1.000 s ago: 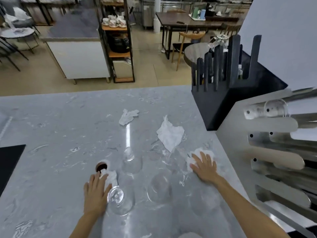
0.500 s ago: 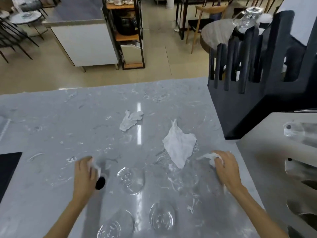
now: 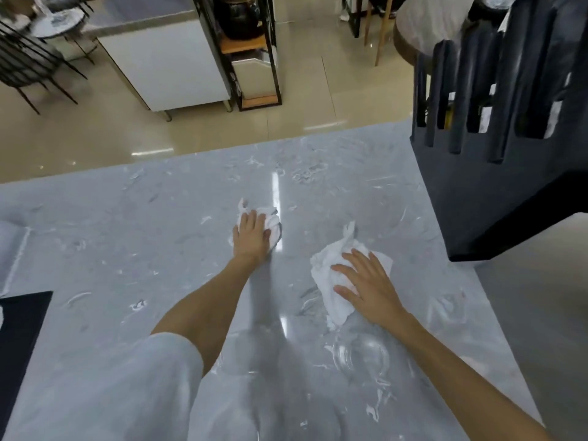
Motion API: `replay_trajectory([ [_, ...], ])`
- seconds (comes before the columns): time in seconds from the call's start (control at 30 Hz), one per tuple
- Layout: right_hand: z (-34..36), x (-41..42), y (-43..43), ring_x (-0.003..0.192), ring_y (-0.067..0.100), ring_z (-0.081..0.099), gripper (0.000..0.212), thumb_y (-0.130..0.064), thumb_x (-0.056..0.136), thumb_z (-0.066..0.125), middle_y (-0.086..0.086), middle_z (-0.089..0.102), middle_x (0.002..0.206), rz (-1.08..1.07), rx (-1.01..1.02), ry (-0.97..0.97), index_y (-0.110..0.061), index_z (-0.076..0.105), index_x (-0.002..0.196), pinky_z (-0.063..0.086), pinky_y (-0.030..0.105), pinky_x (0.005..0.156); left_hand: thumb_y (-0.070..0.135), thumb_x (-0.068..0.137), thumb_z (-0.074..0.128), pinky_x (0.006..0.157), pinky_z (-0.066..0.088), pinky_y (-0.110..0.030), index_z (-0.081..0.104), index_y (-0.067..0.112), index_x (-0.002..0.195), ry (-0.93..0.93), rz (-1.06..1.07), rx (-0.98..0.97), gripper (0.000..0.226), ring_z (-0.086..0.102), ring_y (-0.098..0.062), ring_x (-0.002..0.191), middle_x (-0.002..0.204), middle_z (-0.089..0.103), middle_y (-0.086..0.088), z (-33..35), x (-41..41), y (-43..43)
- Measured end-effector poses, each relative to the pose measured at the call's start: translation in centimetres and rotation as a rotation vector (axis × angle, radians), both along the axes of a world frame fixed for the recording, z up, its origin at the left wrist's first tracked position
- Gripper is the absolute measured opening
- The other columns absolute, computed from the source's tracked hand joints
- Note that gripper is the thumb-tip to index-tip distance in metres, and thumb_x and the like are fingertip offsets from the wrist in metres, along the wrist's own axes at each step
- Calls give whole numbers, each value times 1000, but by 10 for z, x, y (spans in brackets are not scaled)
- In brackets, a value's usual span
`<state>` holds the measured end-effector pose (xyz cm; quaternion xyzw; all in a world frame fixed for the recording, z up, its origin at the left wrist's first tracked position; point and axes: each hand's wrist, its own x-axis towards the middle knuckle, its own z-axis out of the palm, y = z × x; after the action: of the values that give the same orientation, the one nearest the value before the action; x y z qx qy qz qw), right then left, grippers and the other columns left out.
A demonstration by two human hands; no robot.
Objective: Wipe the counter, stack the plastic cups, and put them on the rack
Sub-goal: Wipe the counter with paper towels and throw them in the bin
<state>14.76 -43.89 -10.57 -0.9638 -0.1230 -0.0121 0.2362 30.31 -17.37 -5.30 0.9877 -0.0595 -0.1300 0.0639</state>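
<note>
My left hand (image 3: 251, 238) lies flat on a small crumpled white tissue (image 3: 269, 219) far out on the grey marble counter (image 3: 127, 249). My right hand (image 3: 366, 281) presses with spread fingers on a larger white tissue (image 3: 331, 291) to the right of it. A clear plastic cup (image 3: 361, 356) stands on the counter just below my right forearm. No other cups show; my arms and a white sleeve (image 3: 95, 393) cover the near counter.
A black slotted rack (image 3: 496, 154) stands at the counter's right back corner. A black mat (image 3: 19, 329) lies at the left edge. Beyond the counter's far edge are a tiled floor, a white cabinet (image 3: 165, 65) and a shelf unit (image 3: 251, 49).
Both hands have reached forward from the near counter onto the two far tissues. The view has shifted forward, and the nearer cups and dark spot have left sight.
</note>
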Motion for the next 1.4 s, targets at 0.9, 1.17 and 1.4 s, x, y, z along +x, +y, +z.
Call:
replay_trajectory([
  [0.9,289,-178,64,83,7,73,14,-24,84,66,-10,75,87,-702,1396,-467,-35,73,88,56,17,67,48,97,57,91,55,-23,72,19,84,878,180,-2198,35,66,-13,91,85,70,4,246,-301,-139],
  [1.17,288,-360,106,93,5,73,38,-5,94,55,-12,77,100,-950,1216,-726,-36,75,103,56,17,77,3,101,57,81,48,0,48,36,132,518,-124,-1692,47,61,25,99,119,64,23,212,-482,-138],
  [1.4,271,-477,104,72,18,71,15,-18,84,57,1,73,81,-1355,1352,-915,-21,71,89,57,28,58,16,105,51,73,62,-29,63,25,102,792,124,-1747,16,76,-19,94,104,77,0,204,-587,-135],
])
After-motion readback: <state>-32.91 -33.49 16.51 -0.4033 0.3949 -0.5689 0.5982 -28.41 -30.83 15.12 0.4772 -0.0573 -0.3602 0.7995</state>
